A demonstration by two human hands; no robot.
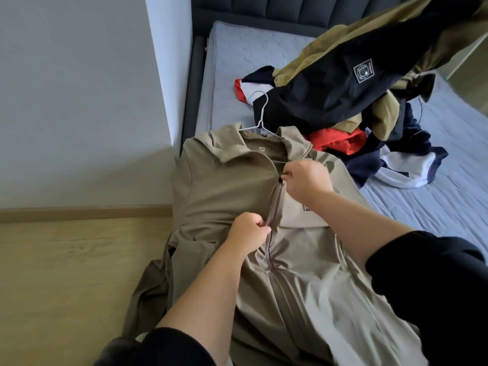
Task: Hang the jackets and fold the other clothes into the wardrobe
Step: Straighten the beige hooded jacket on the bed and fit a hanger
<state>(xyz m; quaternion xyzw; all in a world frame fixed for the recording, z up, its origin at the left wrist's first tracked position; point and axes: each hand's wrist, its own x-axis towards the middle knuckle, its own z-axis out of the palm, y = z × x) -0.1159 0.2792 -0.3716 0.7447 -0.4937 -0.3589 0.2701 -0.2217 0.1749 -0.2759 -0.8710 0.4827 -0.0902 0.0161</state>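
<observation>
Tan jacket (224, 196) on hanger (260, 120) at the bed's (237, 62) left edge, zip (276, 204) running toward the headboard. Right hand (306, 180) pinches the zip's top near the collar; left hand (247, 231) pinches it lower down.

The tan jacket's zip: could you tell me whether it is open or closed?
Partly closed: the zip is joined up to the right hand at the chest; above it the collar lies open.

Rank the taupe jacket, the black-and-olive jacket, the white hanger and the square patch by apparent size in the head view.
1. taupe jacket, nearest the camera
2. black-and-olive jacket, cut off at the frame edge
3. white hanger, mostly hidden inside the collar
4. square patch
</observation>
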